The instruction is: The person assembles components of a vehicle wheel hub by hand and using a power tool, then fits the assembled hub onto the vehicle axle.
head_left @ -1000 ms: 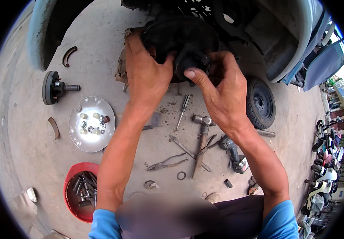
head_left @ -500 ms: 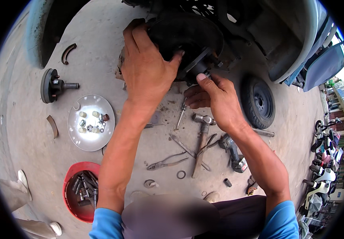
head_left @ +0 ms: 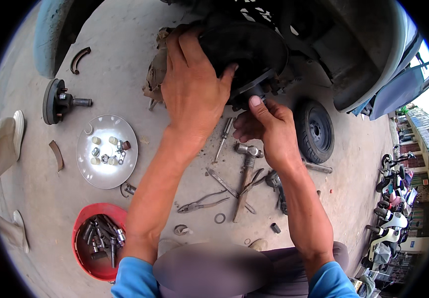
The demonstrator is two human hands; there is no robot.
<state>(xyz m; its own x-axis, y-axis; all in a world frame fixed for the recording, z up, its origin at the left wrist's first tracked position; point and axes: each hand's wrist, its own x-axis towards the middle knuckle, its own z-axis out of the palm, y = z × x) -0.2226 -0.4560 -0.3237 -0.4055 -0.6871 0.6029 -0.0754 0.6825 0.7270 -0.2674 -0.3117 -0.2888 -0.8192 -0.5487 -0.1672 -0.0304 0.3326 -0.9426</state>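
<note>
We see no packages or labels on the concrete floor [head_left: 125, 64], only a red bowl [head_left: 83, 233] of sockets lower left and a round silver plate [head_left: 87, 169] of nuts above it. Left hand [head_left: 194, 92] clamps over the black brake drum [head_left: 254, 49] at the vehicle's underside. Right hand [head_left: 269, 126], fingers pinched together, touches the drum's lower edge. A hammer [head_left: 246, 171] and pliers [head_left: 202, 202] lie below.
</note>
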